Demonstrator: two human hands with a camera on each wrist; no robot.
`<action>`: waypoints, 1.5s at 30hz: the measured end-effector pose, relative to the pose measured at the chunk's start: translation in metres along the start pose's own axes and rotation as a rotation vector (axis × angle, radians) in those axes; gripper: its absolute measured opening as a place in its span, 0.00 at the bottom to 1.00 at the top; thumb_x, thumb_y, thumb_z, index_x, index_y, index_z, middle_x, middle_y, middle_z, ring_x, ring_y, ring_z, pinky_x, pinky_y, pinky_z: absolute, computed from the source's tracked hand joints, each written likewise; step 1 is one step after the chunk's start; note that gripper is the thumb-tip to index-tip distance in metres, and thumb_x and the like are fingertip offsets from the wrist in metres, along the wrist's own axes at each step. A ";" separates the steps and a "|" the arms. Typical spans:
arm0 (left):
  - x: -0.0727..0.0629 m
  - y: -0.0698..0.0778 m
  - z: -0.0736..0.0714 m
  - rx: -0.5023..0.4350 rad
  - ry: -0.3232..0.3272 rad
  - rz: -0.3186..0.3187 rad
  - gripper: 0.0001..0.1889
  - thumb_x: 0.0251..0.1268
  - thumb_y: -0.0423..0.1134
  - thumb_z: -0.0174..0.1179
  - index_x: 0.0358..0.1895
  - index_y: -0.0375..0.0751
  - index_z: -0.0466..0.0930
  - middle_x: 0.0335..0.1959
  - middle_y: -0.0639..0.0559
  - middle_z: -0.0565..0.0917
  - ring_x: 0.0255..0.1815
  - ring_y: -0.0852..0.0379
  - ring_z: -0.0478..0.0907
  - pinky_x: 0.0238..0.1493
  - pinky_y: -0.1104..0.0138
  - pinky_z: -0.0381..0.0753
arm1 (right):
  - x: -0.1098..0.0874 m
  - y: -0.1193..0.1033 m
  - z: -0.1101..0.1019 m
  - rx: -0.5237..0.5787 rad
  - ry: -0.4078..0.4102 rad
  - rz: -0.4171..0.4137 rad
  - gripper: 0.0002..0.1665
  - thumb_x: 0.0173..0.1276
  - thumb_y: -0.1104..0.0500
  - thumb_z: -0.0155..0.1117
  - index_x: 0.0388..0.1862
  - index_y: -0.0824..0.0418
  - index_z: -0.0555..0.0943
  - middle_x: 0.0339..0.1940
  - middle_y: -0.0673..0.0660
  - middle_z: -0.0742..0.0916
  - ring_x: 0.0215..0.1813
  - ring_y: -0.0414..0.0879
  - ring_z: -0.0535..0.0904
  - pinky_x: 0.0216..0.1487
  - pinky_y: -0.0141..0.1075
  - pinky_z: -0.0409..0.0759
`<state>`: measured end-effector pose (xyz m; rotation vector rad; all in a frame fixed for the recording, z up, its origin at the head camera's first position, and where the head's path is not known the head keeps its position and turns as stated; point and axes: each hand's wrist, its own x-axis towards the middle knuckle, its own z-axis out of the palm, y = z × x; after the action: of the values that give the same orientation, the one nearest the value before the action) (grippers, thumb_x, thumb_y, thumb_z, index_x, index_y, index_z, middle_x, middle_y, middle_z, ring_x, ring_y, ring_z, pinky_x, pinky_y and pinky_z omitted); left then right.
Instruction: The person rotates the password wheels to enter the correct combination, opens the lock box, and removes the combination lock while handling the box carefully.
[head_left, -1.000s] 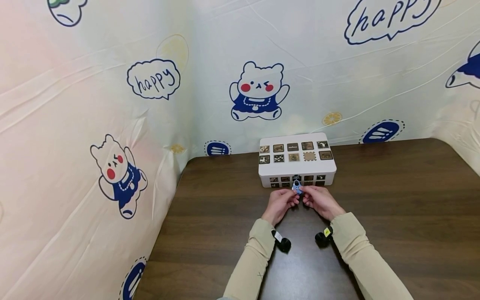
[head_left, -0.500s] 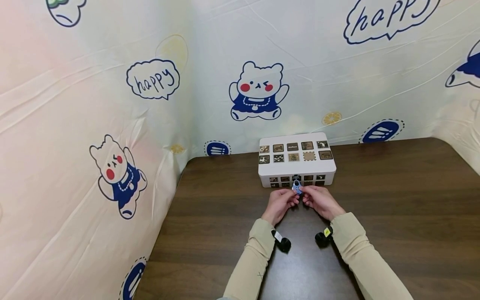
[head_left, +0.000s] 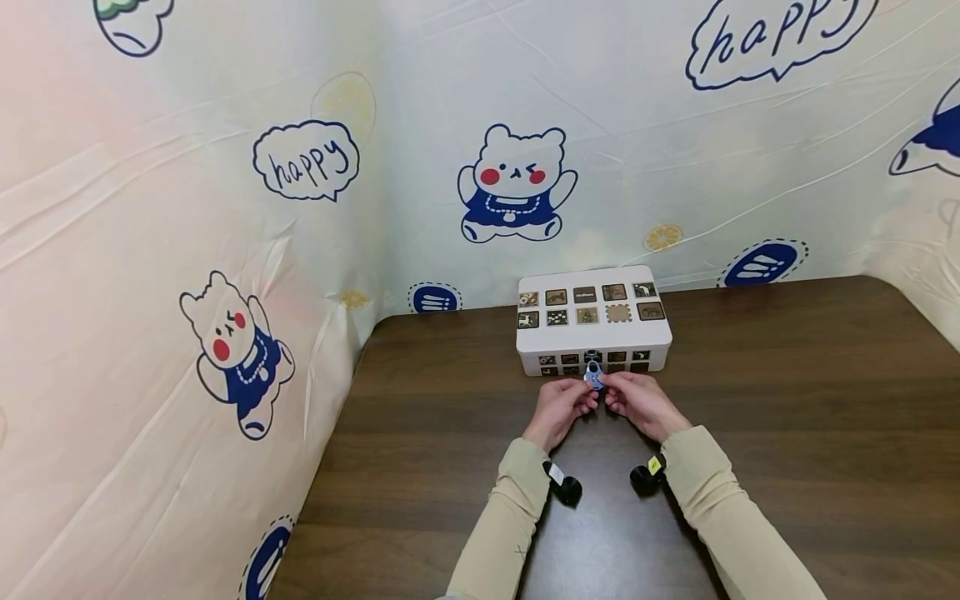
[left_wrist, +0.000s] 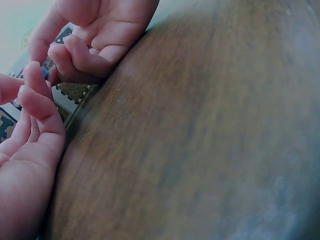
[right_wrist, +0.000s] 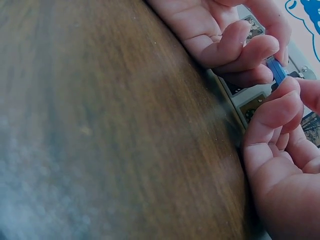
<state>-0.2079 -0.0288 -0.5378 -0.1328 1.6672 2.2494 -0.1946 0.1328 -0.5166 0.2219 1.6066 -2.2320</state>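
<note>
A small blue padlock [head_left: 594, 377] is at the front of a white tin box [head_left: 592, 335], right below its latch [head_left: 592, 356]. Whether the shackle passes through the latch is too small to tell. My left hand [head_left: 557, 408] pinches the padlock from the left, thumb against fingers. From the other side my right hand [head_left: 643, 404] pinches it too. In the right wrist view the padlock's blue edge [right_wrist: 277, 71] shows between the fingertips of both hands. Fingers cover most of it in the left wrist view, leaving a bit of blue.
The box, printed with small dark square pictures, stands at the back of a brown wooden table [head_left: 435, 467] against a pale curtain [head_left: 420, 192] with cartoon bears. Black wrist cameras [head_left: 567, 490] hang inside both sleeves.
</note>
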 end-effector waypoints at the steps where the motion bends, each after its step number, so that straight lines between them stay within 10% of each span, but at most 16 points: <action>1: 0.000 0.000 0.000 0.000 0.000 0.000 0.06 0.63 0.29 0.57 0.37 0.29 0.82 0.23 0.51 0.83 0.21 0.63 0.78 0.23 0.74 0.77 | 0.000 0.000 0.000 -0.001 -0.001 0.000 0.06 0.73 0.61 0.54 0.36 0.58 0.78 0.24 0.48 0.80 0.26 0.35 0.76 0.28 0.24 0.76; 45: 0.000 0.000 0.000 0.015 -0.018 0.020 0.08 0.64 0.29 0.57 0.38 0.27 0.82 0.23 0.51 0.82 0.21 0.63 0.78 0.24 0.75 0.77 | 0.001 -0.002 -0.001 0.062 0.010 0.019 0.06 0.72 0.60 0.53 0.38 0.59 0.78 0.23 0.47 0.79 0.26 0.35 0.75 0.29 0.25 0.76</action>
<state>-0.2078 -0.0284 -0.5382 -0.0926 1.6831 2.2448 -0.1960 0.1343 -0.5157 0.2647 1.5361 -2.2716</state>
